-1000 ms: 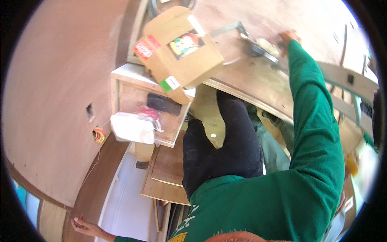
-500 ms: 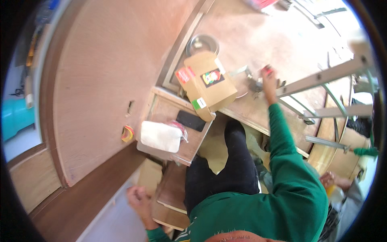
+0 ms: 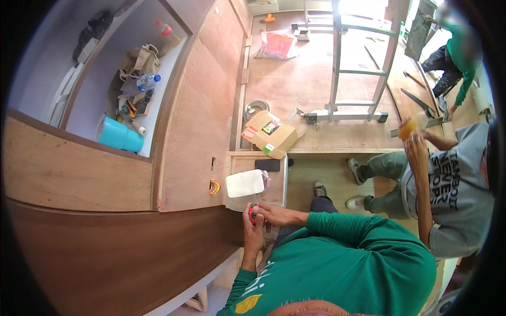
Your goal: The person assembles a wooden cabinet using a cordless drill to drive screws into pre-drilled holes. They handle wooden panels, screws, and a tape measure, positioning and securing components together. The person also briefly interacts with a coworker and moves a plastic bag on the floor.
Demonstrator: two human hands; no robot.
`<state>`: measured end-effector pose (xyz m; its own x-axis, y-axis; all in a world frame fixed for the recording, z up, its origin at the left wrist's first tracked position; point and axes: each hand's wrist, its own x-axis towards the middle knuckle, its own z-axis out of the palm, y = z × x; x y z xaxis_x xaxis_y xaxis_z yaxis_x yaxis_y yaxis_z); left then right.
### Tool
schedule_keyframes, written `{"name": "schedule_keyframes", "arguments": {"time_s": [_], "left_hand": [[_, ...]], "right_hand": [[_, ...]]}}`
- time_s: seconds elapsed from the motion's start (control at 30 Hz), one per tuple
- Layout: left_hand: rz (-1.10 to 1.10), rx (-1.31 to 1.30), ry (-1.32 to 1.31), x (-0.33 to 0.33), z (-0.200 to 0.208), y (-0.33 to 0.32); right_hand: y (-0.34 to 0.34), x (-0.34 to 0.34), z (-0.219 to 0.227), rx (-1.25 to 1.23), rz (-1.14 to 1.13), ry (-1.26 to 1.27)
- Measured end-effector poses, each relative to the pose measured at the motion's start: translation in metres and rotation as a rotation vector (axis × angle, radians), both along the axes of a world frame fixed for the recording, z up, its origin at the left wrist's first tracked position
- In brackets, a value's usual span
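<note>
Both of my hands meet around a small red-and-black rounded object, which looks like a tape measure, though the fingers cover much of it. From below, my left hand is closed round it. My right hand comes in from the right, its fingers closed on the same object. Just beyond them a white rectangular lid or container rests on a small wooden ledge. Beside that lie a dark phone and an open cardboard box. A round yellow-and-red roll sits at a panel cutout on the left.
An aluminium ladder stands on the wooden platform. Behind the box is a metal bowl. A person in a grey shirt stands close on my right; another in green works farther back. A shelf holds a turquoise tumbler.
My right hand has come back from the platform near the ladder, bringing the red object to my left hand. My view has turned, showing the shelf and both other people more fully.
</note>
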<state>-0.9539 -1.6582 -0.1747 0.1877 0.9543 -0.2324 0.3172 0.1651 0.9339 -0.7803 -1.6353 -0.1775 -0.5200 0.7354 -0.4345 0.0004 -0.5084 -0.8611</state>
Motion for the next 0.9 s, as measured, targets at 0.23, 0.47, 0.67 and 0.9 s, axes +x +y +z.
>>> {"name": "schedule_keyframes", "arguments": {"time_s": [0.23,0.47,0.67,0.9], "left_hand": [[-0.047,-0.289,-0.237,-0.012,0.003,-0.033],[-0.143,0.133,0.347,-0.023,0.027,-0.048],[-0.164,-0.168,0.326,-0.046,0.072,-0.038],[-0.139,0.039,0.593,-0.145,0.122,-0.034]], "right_hand": [[-0.021,0.023,-0.005,0.176,0.208,-0.245],[-0.034,0.011,0.005,0.205,-0.011,0.008],[-0.028,-0.008,0.004,0.356,-0.043,0.12],[-0.002,0.016,0.044,0.121,-0.229,0.399]]}}
